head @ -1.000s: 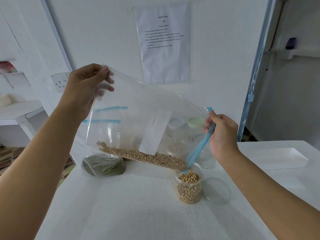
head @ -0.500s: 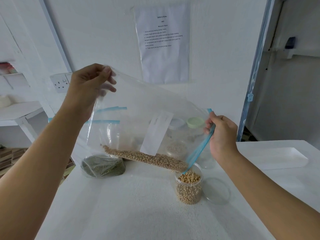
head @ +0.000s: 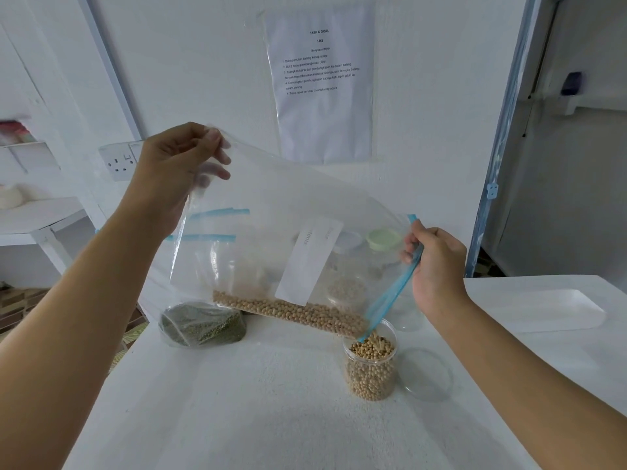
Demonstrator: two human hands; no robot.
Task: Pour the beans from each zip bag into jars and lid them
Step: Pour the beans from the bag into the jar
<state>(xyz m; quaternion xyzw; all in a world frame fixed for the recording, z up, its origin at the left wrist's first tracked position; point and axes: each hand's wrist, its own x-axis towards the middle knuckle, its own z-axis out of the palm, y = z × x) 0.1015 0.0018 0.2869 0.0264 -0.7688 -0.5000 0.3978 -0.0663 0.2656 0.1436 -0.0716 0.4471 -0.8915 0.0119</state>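
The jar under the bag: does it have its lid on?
No, the jar stands open, and a clear lid lies beside it.

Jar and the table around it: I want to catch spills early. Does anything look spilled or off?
Nothing lies spilled on the table. What stands out: the jar is heaped to its rim, while the zip bag tipped over it holds a row of beans, so it could overflow.
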